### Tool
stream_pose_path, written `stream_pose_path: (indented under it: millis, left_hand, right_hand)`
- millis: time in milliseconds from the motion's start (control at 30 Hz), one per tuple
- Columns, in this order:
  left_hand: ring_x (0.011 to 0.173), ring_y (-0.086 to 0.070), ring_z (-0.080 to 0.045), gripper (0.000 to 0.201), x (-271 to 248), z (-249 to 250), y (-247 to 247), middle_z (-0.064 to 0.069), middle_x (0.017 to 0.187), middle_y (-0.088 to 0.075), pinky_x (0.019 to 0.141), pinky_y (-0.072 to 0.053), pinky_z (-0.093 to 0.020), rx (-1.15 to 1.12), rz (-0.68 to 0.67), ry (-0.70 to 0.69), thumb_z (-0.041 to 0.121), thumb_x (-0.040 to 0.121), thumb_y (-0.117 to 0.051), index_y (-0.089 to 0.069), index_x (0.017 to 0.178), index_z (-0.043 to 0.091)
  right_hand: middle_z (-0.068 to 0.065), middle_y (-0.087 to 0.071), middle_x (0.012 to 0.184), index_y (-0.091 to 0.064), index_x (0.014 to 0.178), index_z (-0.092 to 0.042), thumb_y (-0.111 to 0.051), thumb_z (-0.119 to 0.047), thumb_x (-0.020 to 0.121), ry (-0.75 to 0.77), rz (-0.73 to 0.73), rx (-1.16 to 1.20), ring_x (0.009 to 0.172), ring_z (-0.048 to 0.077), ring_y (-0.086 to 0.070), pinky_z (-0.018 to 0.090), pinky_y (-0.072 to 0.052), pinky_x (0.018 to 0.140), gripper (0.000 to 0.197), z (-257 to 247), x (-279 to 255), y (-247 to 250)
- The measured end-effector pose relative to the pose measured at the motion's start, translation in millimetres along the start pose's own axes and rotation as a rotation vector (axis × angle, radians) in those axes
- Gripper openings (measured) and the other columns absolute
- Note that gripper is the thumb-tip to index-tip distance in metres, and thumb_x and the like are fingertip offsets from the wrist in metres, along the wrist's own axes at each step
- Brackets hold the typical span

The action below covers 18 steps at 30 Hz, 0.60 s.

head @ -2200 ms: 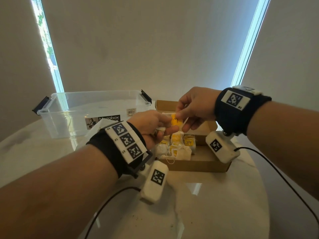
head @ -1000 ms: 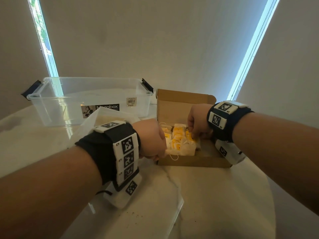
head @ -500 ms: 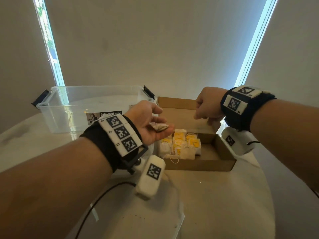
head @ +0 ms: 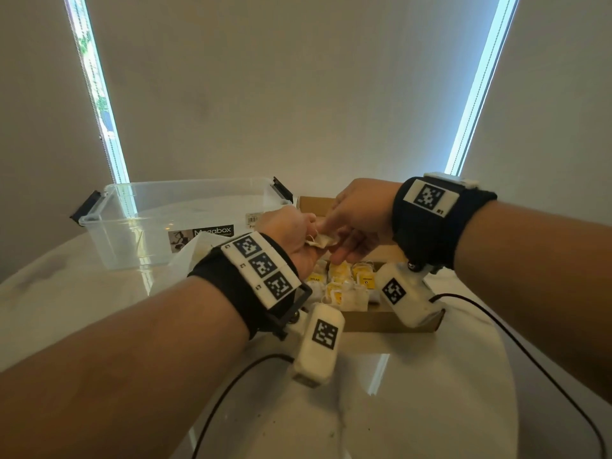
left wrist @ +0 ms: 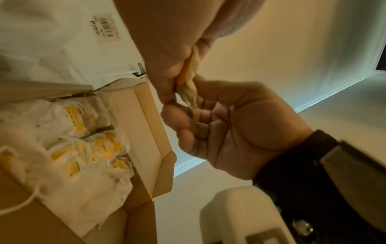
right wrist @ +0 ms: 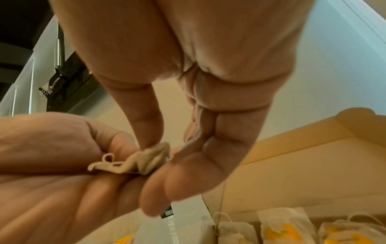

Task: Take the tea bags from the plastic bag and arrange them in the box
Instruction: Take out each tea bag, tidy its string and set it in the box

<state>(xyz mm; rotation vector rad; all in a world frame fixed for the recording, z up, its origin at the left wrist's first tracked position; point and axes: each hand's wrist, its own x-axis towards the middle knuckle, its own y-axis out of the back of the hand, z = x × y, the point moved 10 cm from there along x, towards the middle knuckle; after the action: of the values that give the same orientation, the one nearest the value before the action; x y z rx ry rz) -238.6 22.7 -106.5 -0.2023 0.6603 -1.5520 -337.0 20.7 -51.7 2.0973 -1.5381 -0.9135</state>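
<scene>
Head view: both hands meet above the open cardboard box [head: 390, 321], which sits on the pale round table [head: 414, 392] just right of a clear plastic storage bin [head: 139, 226]. The left hand [head: 291, 238] is curled round a single tea bag [head: 323, 241]; the right hand [head: 357, 217] pinches the same bag from the other side, likely a hand-to-hand transfer so the right can set it down. Packed tea bags [head: 344, 286] with yellow tags fill the box's left part, and the right part of the floor that shows is bare cardboard. A white plastic bag [head: 195, 251] lies behind the left wrist, contents not visible. Left wrist view: the left hand [left wrist: 167, 49] clamps the crumpled tea bag [left wrist: 191, 89] between thumb and fingers, an orange tag edge showing inside the grip; the right hand [left wrist: 225, 125] closes on the bag's lower end with its fingertips [left wrist: 173, 113]. The box [left wrist: 154, 132] lies below and to the side, so the bag hangs over its rim, not yet inside. Right wrist view: the right hand [right wrist: 188, 115] pinches the tea bag [right wrist: 146, 158] between thumb and forefinger; the bag's looped string end pokes out over the left hand [right wrist: 52, 156], whose fingers are folded over the rest of it. Rows of tea bags [right wrist: 286, 224] stand below. Judgement: both grips overlap on one small, soft bag; the left must let go before placement.
</scene>
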Motion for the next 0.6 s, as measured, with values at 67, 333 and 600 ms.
stream_pose_path:
  millis: [67,333,600]
  left_hand:
    - [0.106,-0.064,-0.039,0.059,0.2,2.5,-0.1,-0.027,0.123,-0.059,0.082,-0.060,-0.046,-0.006,-0.006,-0.025,-0.019,0.074,-0.033,-0.049,0.128,-0.001]
    - [0.104,-0.070,-0.038,0.081,-21.5,19.2,-15.3,-0.029,0.120,-0.063,0.090,-0.057,-0.038,0.041,-0.284,-0.129,-0.021,0.055,-0.041,-0.050,0.129,0.011]
    - [0.080,-0.075,-0.024,0.018,-15.4,25.8,-6.8,-0.015,0.097,-0.072,0.065,-0.060,-0.029,0.430,-0.116,-0.334,-0.001,0.089,-0.066,-0.066,0.106,0.006]
  right_hand:
    - [0.017,-0.076,0.087,-0.064,0.107,-0.002,-0.072,-0.004,0.089,0.046,0.031,0.035,0.067,0.023,-0.074,0.034,-0.061,0.064,0.019,-1.4,-0.2,4.2]
    - [0.008,-0.071,0.071,-0.064,0.100,-0.006,-0.054,0.000,0.098,0.032,0.031,0.252,0.059,0.015,-0.067,0.026,-0.056,0.059,0.012,9.1,2.2,23.7]
    - [0.012,-0.069,0.077,-0.062,0.119,-0.003,-0.042,0.001,0.098,-0.033,-0.101,0.280,0.057,0.018,-0.065,0.030,-0.056,0.059,0.029,20.4,4.0,11.3]
